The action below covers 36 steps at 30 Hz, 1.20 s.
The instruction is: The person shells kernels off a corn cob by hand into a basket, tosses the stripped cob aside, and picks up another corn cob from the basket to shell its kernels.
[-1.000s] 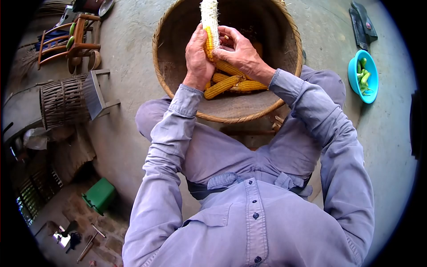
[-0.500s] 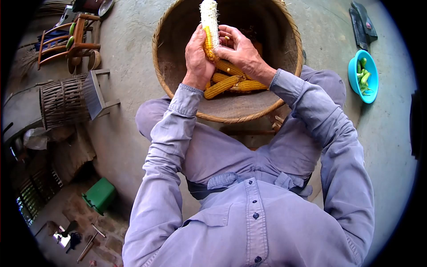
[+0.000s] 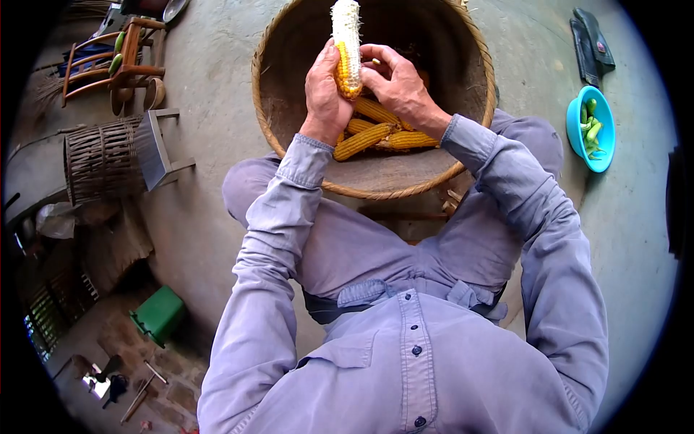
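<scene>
A corn cob (image 3: 346, 32) stands nearly upright over the basket, its upper part stripped white and rows of yellow kernels left along its lower end. Wrapped round its lower left side is my left hand (image 3: 327, 98). Just right of the cob, my right hand (image 3: 402, 90) has its fingers curled, with a pale corn kernel (image 3: 377, 61) showing among them; the rest of the palm is hidden. Below both hands, several yellow corn cobs (image 3: 363, 142) lie in the round woven basket (image 3: 261, 116), which is tilted between my knees.
On the floor to the right sits a turquoise basin (image 3: 611, 130) of green vegetables, near a dark folded item (image 3: 594, 47). At left are a wooden chair (image 3: 130, 54), a slatted basket (image 3: 101, 159), a small stool (image 3: 153, 155) and a green bin (image 3: 159, 315).
The cob and my left hand have shifted slightly right. My right thumb has moved off the cob's lower kernels, up and right, and its fingers are more curled.
</scene>
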Each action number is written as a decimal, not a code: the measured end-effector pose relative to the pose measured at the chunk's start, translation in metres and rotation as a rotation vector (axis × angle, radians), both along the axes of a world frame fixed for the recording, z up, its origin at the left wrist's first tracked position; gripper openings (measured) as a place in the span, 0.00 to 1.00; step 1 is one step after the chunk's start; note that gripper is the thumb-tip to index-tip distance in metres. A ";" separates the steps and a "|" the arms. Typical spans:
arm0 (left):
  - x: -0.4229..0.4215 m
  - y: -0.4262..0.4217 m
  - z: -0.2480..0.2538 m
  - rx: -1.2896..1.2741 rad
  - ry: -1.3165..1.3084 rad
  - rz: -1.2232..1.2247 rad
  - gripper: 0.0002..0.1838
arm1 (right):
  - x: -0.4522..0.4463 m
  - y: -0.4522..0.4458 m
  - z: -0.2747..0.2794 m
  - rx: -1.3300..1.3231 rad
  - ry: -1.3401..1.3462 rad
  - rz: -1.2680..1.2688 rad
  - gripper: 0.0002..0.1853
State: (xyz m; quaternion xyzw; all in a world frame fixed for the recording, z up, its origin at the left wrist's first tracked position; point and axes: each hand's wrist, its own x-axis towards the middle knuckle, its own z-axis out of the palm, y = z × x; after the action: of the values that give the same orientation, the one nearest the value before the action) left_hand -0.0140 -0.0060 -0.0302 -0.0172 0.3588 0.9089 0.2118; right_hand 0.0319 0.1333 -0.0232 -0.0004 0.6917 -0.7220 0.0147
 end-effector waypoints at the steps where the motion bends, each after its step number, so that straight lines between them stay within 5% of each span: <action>1: 0.001 0.000 0.003 0.011 -0.017 0.035 0.19 | 0.002 -0.004 -0.001 0.044 0.075 -0.051 0.18; 4: 0.000 -0.004 0.002 -0.078 0.023 0.042 0.19 | 0.005 -0.001 0.006 0.215 0.087 -0.149 0.15; 8: 0.002 0.001 0.008 -0.180 0.101 0.090 0.22 | -0.011 0.015 0.005 -0.168 -0.221 -0.130 0.14; 17: 0.016 0.014 0.029 -0.397 0.204 0.016 0.26 | -0.021 0.034 0.041 -0.180 -0.233 0.038 0.28; 29: 0.020 0.024 0.026 -0.514 0.235 -0.030 0.25 | -0.014 0.049 0.034 -0.341 -0.262 0.066 0.25; 36: 0.026 0.022 0.030 -0.347 -0.032 -0.106 0.22 | -0.005 0.042 0.015 -0.380 -0.322 -0.019 0.15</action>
State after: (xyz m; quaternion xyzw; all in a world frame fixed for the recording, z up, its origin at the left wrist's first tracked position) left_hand 0.0116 0.0159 -0.0005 -0.0489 0.5074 0.8205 0.2588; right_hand 0.0264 0.1752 -0.0080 0.1186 0.5321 -0.8301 0.1174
